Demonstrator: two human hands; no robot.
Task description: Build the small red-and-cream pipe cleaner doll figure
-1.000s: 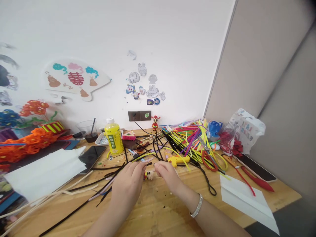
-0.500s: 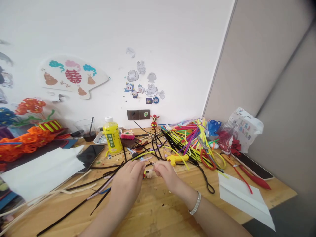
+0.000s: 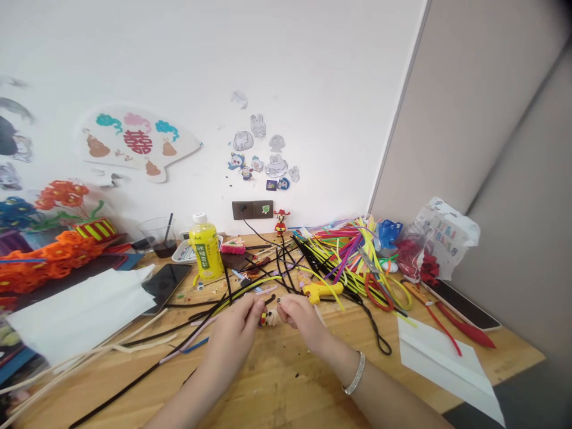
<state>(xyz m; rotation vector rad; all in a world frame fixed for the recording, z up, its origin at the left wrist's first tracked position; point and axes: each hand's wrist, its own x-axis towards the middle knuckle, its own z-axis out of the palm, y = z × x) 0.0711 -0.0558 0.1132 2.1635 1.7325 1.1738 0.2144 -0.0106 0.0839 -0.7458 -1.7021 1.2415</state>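
Between my hands is a small cream figure (image 3: 271, 318) of fuzzy pipe cleaner, with yellow, red and black parts at its left end. My left hand (image 3: 239, 328) is closed, thumb against the fingers, at that end, and hides part of the figure. My right hand (image 3: 304, 320) is closed in a pinch to the right of the figure. A tiny dark piece (image 3: 279, 301) shows at its fingertips, too small to name. A yellow glue gun (image 3: 322, 291) lies just beyond my right hand. Black pipe cleaners (image 3: 196, 313) lie behind and left of my left hand.
A yellow drink bottle (image 3: 205, 247) and a small red-hatted figure (image 3: 280, 223) stand at the back. Colourful pipe cleaners (image 3: 344, 250) and scissors (image 3: 378, 292) are heaped right of centre. White paper (image 3: 447, 363) overhangs the right table edge. A phone (image 3: 167, 287) lies left.
My left hand has turned, so its thumb shows more clearly. My right hand stays pinched near the figure. The whole view has shifted slightly.
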